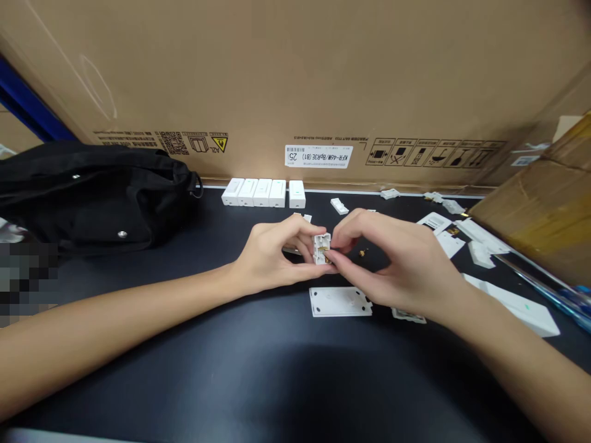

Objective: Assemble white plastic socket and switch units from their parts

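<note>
Near the middle of the view, my left hand [281, 249] grips a small white plastic housing [319, 249] between thumb and fingers. Brass-coloured parts show inside its compartments. My right hand [392, 258] is closed at the housing's right side, its thumb and finger pinching a small brass piece [328, 259] against the housing. A flat white plate [339, 302] with dark holes lies on the black table [207, 369] just below the hands. Another small brass piece [362, 253] shows behind the right hand's fingers.
Several white boxes [262, 192] stand in a row at the back, before a large cardboard box [295, 80]. A black bag [96, 197] lies at left. White plastic parts [481, 253], a long white strip [517, 304] and another carton [535, 203] are at right.
</note>
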### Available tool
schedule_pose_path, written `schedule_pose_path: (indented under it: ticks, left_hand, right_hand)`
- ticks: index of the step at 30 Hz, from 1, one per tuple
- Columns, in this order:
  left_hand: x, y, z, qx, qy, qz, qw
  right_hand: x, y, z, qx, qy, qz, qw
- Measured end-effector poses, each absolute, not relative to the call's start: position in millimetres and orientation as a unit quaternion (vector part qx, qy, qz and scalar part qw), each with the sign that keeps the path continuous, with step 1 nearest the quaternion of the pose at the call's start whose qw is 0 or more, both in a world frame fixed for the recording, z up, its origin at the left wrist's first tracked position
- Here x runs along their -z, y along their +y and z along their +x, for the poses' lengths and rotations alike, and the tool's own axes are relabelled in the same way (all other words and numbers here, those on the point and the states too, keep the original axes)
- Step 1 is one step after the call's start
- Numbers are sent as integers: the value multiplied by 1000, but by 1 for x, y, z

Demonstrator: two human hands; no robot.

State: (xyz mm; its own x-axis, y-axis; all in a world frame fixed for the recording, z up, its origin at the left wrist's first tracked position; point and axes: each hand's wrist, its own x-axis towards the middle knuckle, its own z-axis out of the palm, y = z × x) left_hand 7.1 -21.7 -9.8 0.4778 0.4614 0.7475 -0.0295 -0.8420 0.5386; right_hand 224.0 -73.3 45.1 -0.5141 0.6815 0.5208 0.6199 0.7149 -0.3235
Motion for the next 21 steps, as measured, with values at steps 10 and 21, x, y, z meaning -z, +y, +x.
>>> schedule_pose_path:
  ticks: [10, 21]
  left_hand:
    - [7, -24, 8, -463, 176, 845, 201]
    - [6, -21, 8, -474, 188, 846, 155]
  right_hand:
    - [-40, -74, 218, 94, -904, -340, 240]
    - [-48, -83, 198, 260, -887, -326, 199]
